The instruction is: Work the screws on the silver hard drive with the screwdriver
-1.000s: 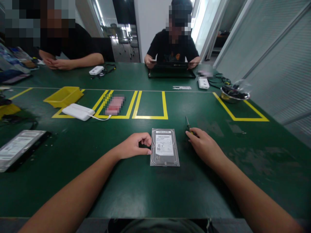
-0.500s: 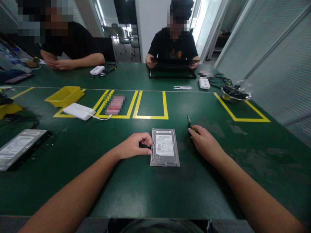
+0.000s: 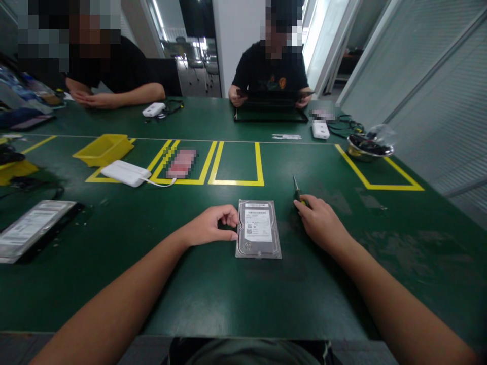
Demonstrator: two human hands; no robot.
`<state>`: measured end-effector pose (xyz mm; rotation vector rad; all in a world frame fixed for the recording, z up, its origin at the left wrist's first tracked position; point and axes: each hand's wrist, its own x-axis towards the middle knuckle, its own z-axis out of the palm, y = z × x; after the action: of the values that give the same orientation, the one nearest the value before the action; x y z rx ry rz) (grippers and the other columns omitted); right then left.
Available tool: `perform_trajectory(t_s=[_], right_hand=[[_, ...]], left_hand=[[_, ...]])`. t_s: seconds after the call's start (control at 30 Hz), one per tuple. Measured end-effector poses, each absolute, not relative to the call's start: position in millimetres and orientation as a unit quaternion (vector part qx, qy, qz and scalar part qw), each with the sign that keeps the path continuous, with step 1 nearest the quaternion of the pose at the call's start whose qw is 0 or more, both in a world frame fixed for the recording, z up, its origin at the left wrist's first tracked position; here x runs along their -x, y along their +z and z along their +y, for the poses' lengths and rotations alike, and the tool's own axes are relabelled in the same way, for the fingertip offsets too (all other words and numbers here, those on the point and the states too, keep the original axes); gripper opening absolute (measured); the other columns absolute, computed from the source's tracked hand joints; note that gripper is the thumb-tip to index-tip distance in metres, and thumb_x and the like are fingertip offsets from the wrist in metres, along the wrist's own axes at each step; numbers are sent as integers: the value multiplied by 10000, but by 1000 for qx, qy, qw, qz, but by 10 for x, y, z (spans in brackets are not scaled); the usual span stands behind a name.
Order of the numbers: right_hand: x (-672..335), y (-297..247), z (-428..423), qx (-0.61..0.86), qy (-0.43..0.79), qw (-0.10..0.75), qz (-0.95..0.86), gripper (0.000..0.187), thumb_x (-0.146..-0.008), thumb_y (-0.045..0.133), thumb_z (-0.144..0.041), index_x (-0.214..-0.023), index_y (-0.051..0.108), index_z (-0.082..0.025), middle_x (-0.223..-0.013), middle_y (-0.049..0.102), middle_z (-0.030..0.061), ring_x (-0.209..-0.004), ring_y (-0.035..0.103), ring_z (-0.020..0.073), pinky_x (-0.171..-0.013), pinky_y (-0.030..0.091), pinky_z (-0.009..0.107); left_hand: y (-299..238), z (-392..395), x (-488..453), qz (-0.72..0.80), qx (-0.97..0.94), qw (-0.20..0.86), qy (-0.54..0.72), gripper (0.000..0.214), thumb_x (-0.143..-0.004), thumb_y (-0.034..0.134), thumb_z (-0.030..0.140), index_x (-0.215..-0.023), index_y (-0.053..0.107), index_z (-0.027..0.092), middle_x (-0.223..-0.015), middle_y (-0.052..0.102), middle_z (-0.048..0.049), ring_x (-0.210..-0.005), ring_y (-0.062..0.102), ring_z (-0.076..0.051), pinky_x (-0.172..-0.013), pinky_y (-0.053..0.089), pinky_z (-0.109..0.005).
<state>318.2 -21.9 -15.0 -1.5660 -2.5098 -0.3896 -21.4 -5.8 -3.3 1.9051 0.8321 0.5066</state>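
A silver hard drive (image 3: 258, 229) lies flat on the green table, its white label facing up. Against its left edge rests my left hand (image 3: 213, 226), with thumb and curled fingers apart and nothing gripped between them. To the right of the drive, my right hand (image 3: 323, 221) is closed around the dark handle of a screwdriver (image 3: 296, 186). The screwdriver's thin metal shaft points away from me, and its tip is apart from the drive. Most of the handle is hidden by my fingers.
Another hard drive (image 3: 34, 228) lies at far left. Beyond are a yellow bin (image 3: 103, 150), a white power bank (image 3: 125, 173) with a cable, and a metal bowl (image 3: 370, 149) of dark items. Across the table, one person holds a black panel (image 3: 274, 97); another rests their forearms.
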Motion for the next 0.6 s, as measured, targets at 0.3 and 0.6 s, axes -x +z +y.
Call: perform_trajectory(t_s=[0.3,0.6], right_hand=[[-3174,-119,-228,534,-135,84,-830,318,-938,447,-140,-1167,666,-111,-1277,615,165,-1001,609,279,-872,503,404],[-3161,-129,-231,541,-117,107,-826,307,-932,476,-157,-1170,656,-85,-1216,631,176,-1031,605,265,-901,503,379]], left_hand=[[-64,-148,51,428,-712,465,305,79,-831,600,217,-871,569,156,-774,548,12,-692,495,-113,-649,389,-254],[278,-458,-324,480,-458,546,511,98,-749,633,146,-828,578,163,-756,560,30,-706,506,-94,-671,389,-223]])
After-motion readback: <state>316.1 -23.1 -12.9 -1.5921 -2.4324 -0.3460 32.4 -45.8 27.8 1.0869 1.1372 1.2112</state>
